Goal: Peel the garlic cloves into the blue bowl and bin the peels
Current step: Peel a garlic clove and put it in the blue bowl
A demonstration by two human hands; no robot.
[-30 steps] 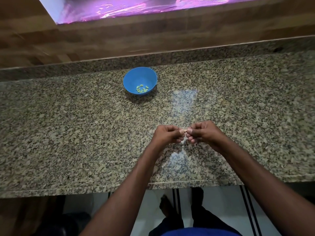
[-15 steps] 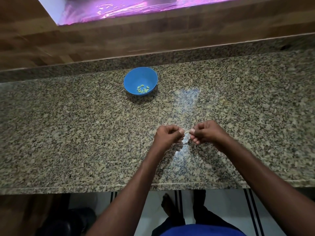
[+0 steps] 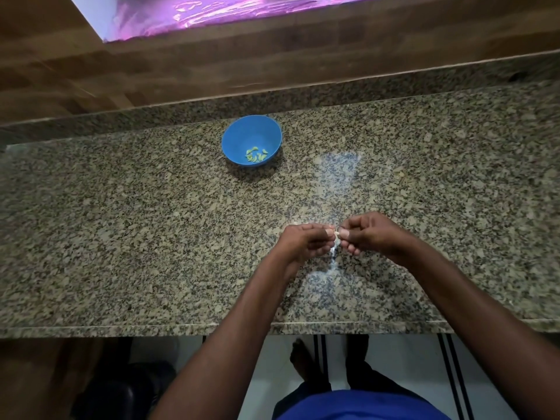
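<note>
Left hand: left hand (image 3: 306,241) is held above the near part of the counter, fingers curled in, thumb and fingertips pinching one end of a small pale garlic clove (image 3: 335,237); its forearm comes up from the bottom middle of the view.
Garlic clove: tiny and pale, caught between the two hands where their fingertips meet; too small to tell how much skin is on it.
Right hand: right hand (image 3: 368,234) faces the left one, fingers curled, thumb and forefinger nipping the other end of the same clove; the two hands are touching or all but touching at the clove.
Blue bowl: blue bowl (image 3: 251,140) stands upright on the counter, well beyond the hands and to their left, near the back edge.
Bowl contents: a small cluster of peeled cloves (image 3: 256,154), yellowish-green in this light, lies at the bottom on the near side.
Counter: speckled granite counter (image 3: 121,222) runs across the whole view, with a low granite upstand behind it and a pale glare streak between the bowl's right side and the hands.
Wall: wood-patterned wall (image 3: 272,65) rises behind the upstand, with a purple-lit opening at the top.
Floor: pale floor with dark stripes shows below the counter edge, along with the person's bare foot (image 3: 303,363) and blue clothing.
</note>
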